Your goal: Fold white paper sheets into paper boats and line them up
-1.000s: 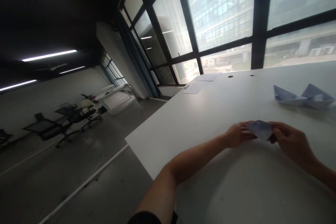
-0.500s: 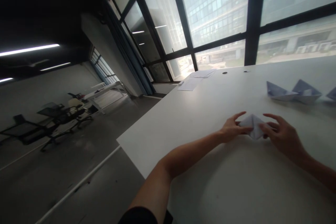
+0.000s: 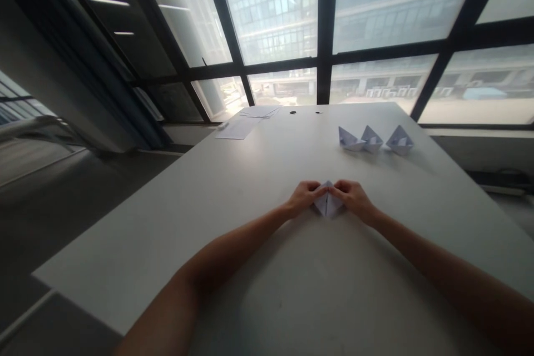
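Note:
Between my two hands is a small piece of folded white paper [image 3: 327, 207], diamond-shaped with a crease or slit down its middle. My left hand [image 3: 305, 197] grips its left side, thumb lying across the upper face. From the other side my right hand [image 3: 351, 197] pinches it, the thumb near the top point. The fingers behind the paper are partly hidden. Farther off to the right stand three folded paper boats: one on the left [image 3: 349, 140], one in the middle [image 3: 371, 140] touching or nearly touching it, and one on the right [image 3: 400, 141] set apart.
Flat sheets of paper [image 3: 238, 127] lie at the far left of the white table [image 3: 175, 222]. Two small round holes [image 3: 292, 112] sit near its far edge. Large black-framed windows [image 3: 325, 28] rise behind, with a dark curtain [image 3: 83, 39] at the left.
My view has swung to the right, bringing all three boats into sight. My fingers, spread around the folded paper before, have closed in, and both thumbs have come nearer its top.

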Motion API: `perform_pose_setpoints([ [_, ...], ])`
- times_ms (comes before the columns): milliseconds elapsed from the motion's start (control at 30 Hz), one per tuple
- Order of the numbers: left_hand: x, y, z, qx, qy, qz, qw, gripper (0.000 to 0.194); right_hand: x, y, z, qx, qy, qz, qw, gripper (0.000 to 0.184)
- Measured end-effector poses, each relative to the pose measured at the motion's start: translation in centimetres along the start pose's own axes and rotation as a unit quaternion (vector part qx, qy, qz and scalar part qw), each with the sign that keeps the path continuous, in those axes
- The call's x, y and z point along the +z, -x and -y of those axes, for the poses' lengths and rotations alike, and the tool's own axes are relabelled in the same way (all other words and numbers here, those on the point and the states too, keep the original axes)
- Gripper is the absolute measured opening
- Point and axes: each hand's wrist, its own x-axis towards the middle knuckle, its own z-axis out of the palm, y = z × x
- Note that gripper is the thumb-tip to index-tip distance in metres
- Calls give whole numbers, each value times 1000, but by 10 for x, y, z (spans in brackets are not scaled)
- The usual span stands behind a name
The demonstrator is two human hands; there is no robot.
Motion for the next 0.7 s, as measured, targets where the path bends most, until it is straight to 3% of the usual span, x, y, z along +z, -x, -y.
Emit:
perform_pose_setpoints([
  [133,4,1,0,-25,57,-42,997,51,3,5,1,6,-36,-61,997,47],
  [233,5,-2,2,-36,140,-110,983,47,3,5,1,0,-59,-116,991,42],
  [400,-7,-16,8,4,346,-187,919,35,-2,1,-7,-23,-111,-236,965,32],
  [500,-16,-24,11,10,424,-196,884,25,-4,-1,-10,-29,-141,-281,949,31],
  [600,-19,-25,11,8,445,-189,876,25,-4,-1,-10,-30,-164,-282,945,32],
  [700,-16,-21,10,7,443,-93,892,41,-1,1,-8,-34,-166,-276,946,31],
])
